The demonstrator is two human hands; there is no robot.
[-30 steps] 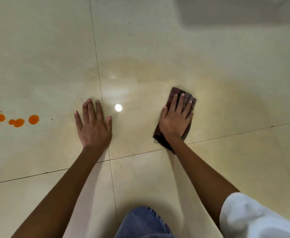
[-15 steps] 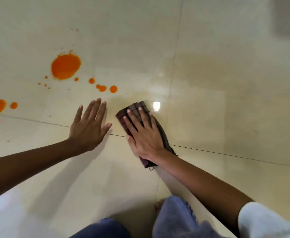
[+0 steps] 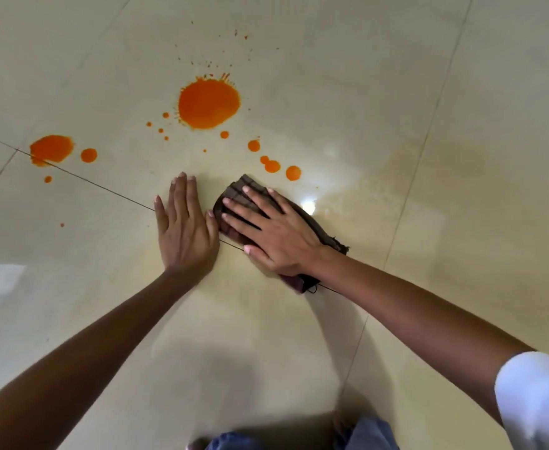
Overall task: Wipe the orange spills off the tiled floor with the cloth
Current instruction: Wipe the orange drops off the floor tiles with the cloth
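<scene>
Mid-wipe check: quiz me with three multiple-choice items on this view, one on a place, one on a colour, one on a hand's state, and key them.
1. Where is the largest orange spill relative to the cloth?
A. Beyond it, farther from the person
B. Under it
C. Nearer the person than it

2. What colour is the cloth?
A. White
B. Dark brown
C. Green

3. How is the left hand?
A. Gripping the cloth
B. Flat on the floor, fingers straight
C. Raised in a fist

Key: 1 A, the spill lies uncovered past the cloth's far end. 2 B, brown checked fabric shows around the right hand pressing it. 3 B, its palm lies on bare floor beside the cloth.
</scene>
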